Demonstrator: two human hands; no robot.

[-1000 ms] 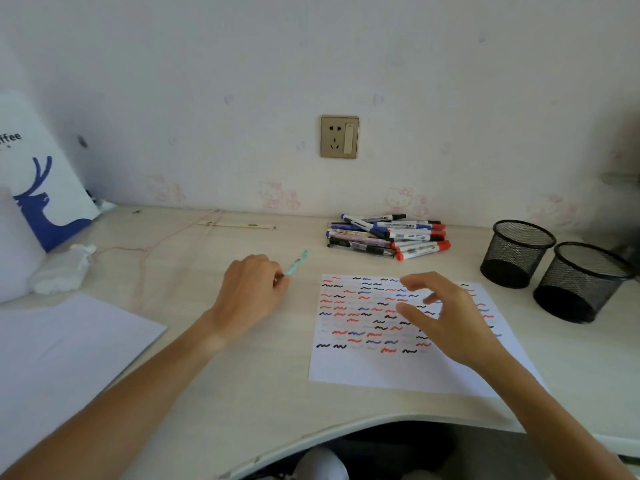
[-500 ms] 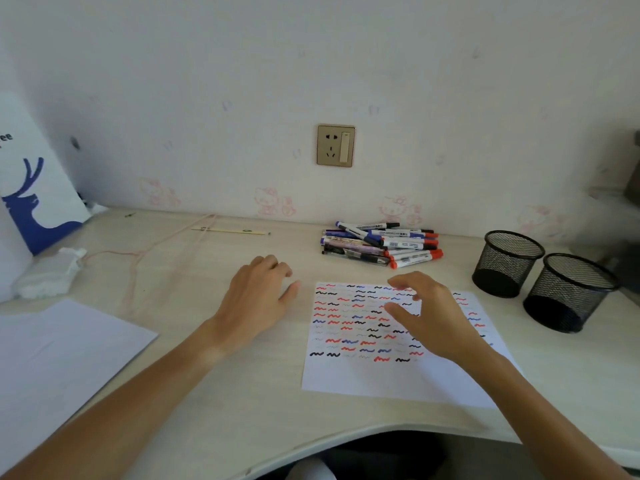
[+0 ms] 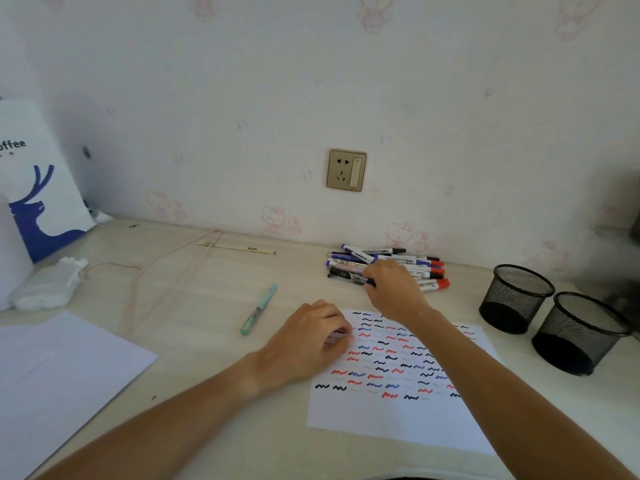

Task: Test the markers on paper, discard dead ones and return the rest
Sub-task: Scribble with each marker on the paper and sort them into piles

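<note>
The desk (image 3: 214, 296) carries a test sheet (image 3: 398, 410) filled with rows of squiggles, placed squarely in front for trying pens. Two mesh cups (image 3: 550, 317) wait on the right, likely one for keepers, one for rejects. The marker pile (image 3: 349, 263) lies by the wall; the right hand (image 3: 394, 289) reaches into it, fingers curled round a dark marker. The left hand (image 3: 308, 344) rests on the sheet's edge, fingers loosely curled, probably steadying it. A teal pen (image 3: 259, 310) lies apart.

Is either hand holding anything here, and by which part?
Right hand grips a black marker near its right end, in the pile. Left hand holds nothing visible.
</note>
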